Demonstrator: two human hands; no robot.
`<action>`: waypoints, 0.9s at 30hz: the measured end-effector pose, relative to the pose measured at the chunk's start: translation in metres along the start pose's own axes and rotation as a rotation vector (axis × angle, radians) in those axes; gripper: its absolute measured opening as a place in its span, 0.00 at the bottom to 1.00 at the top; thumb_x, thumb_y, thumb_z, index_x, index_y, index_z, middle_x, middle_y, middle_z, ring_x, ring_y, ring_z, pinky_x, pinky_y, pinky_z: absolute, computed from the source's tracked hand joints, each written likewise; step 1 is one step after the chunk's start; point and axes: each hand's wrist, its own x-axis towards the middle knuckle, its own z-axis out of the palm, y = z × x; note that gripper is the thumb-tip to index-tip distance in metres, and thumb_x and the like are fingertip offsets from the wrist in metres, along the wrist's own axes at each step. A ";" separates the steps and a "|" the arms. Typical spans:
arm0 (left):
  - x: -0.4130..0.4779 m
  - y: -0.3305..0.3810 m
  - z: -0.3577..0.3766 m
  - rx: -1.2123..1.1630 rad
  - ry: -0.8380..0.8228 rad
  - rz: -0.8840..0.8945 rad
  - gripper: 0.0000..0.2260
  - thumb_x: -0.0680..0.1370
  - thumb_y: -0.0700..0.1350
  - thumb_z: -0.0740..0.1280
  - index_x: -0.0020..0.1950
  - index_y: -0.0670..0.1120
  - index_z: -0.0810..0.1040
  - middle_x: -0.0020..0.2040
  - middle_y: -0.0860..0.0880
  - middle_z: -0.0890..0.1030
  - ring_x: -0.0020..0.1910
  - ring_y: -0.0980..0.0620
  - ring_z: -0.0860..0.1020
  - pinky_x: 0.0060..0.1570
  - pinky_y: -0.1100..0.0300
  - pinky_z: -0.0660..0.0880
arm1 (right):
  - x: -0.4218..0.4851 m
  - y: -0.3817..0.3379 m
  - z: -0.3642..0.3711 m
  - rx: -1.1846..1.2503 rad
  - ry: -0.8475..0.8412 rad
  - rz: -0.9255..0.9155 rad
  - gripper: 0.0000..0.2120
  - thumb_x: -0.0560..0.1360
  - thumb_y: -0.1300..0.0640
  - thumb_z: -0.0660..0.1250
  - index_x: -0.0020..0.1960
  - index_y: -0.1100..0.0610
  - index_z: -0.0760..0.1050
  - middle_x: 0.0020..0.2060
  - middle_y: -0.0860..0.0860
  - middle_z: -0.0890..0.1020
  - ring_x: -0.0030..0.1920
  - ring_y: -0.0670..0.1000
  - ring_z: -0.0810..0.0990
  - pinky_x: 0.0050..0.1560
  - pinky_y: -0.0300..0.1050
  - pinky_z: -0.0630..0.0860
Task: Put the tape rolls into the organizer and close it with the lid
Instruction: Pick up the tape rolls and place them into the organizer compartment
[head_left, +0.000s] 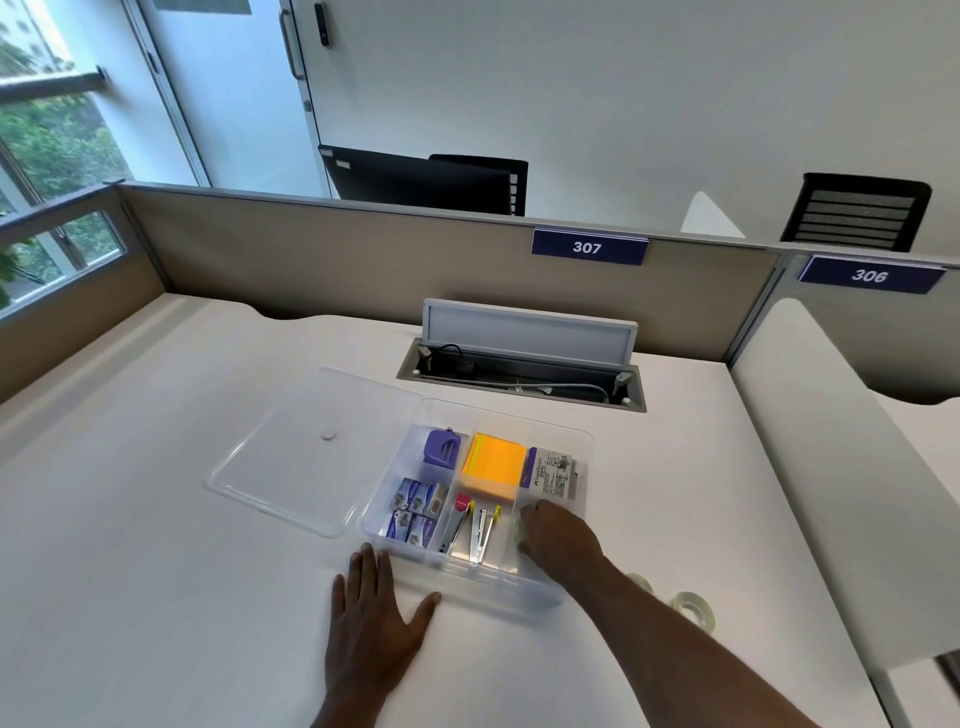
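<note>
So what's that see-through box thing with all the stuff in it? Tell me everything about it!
The organizer is a shallow tray of clear plastic, open on top, sitting flat on the white desk. Dividers split it into compartments holding a purple sharpener, orange sticky notes, small blue boxes, staplers and a labelled packet. Its clear lid lies beside it on the left, edges touching. The right hand reaches into the near right compartment; the left hand rests flat on the desk at its front corner.

Two bare forearms, left hand (375, 597) and right hand (558, 535) seemingly ringless, sleeveless.
</note>
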 end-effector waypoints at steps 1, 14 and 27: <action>0.000 0.000 0.000 -0.002 -0.001 -0.001 0.46 0.69 0.75 0.44 0.76 0.43 0.58 0.77 0.43 0.59 0.76 0.46 0.56 0.74 0.48 0.52 | 0.001 0.001 -0.001 0.004 -0.002 -0.007 0.17 0.75 0.51 0.64 0.61 0.58 0.70 0.57 0.57 0.76 0.57 0.58 0.78 0.56 0.54 0.78; 0.000 0.002 -0.002 0.002 -0.003 0.010 0.46 0.69 0.74 0.45 0.75 0.42 0.58 0.76 0.42 0.60 0.76 0.45 0.57 0.73 0.47 0.52 | -0.003 0.008 -0.018 0.052 0.318 -0.042 0.07 0.75 0.58 0.64 0.50 0.60 0.76 0.46 0.58 0.80 0.45 0.58 0.82 0.41 0.50 0.80; 0.000 0.000 -0.001 0.031 0.016 0.029 0.43 0.71 0.72 0.46 0.75 0.42 0.58 0.76 0.41 0.59 0.76 0.45 0.56 0.74 0.46 0.53 | -0.066 0.106 -0.023 0.299 -0.160 0.259 0.28 0.67 0.35 0.67 0.59 0.53 0.74 0.52 0.52 0.80 0.53 0.52 0.77 0.53 0.45 0.72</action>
